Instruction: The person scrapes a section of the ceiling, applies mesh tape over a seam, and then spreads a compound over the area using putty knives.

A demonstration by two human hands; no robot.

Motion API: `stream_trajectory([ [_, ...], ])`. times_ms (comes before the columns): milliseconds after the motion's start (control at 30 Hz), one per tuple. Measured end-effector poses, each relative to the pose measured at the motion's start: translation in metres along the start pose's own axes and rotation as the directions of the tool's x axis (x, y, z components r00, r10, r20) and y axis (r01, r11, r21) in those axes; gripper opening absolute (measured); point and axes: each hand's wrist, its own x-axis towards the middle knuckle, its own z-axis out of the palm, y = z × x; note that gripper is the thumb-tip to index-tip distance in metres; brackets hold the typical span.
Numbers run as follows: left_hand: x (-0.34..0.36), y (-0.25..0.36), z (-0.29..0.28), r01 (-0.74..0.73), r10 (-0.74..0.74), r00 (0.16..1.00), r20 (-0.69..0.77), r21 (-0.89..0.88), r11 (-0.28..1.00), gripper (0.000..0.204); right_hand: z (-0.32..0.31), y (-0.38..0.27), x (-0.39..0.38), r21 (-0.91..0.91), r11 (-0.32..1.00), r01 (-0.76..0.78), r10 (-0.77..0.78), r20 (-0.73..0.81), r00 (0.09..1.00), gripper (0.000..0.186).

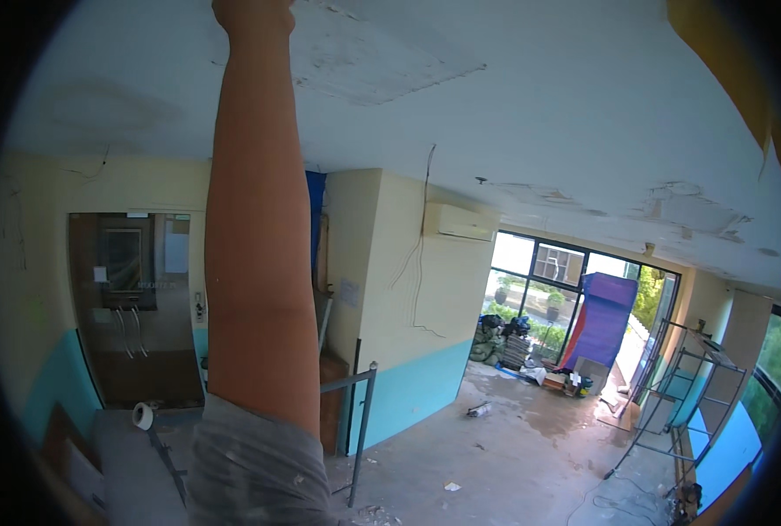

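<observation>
My left arm, in a grey sleeve, reaches straight up through the left half of the view toward the ceiling. Only the wrist and heel of my left hand show at the top edge, and its fingers are cut off. Whether it holds anything is hidden. Close by, the ceiling has a rough patch with a ragged, cracked outline. My right hand does not show. At the upper right edge hangs a yellow-brown shape that I cannot make out.
Metal scaffold frames stand at the right, and a grey metal rail rises beside my sleeve. Loose wires dangle near the air conditioner. Bags and a purple panel are by the windows. Glass doors are at left.
</observation>
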Motion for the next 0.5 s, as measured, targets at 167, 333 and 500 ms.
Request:
stream_trajectory([
  [167, 0.068, -0.048, -0.041, 0.11, -0.122, 0.992, 0.036, 0.24, 0.965, 0.029, 0.006, 0.002, 0.002, 0.093, 0.996, 0.012, -0.014, 0.021, 1.0, 0.049],
  [333, 0.083, -0.041, -0.021, -0.254, 0.016, 0.912, 0.41, 0.533, 0.807, 0.024, 0.015, -0.003, 0.004, 0.252, 0.967, -0.023, 0.016, 0.029, 0.999, 0.053],
  [500, 0.004, 0.016, 0.015, -0.211, 0.099, 0.941, 0.322, 0.333, 0.919, 0.02, 0.072, 0.023, 0.033, 0.575, 0.732, -0.365, 0.342, 0.153, 0.927, 0.056],
])
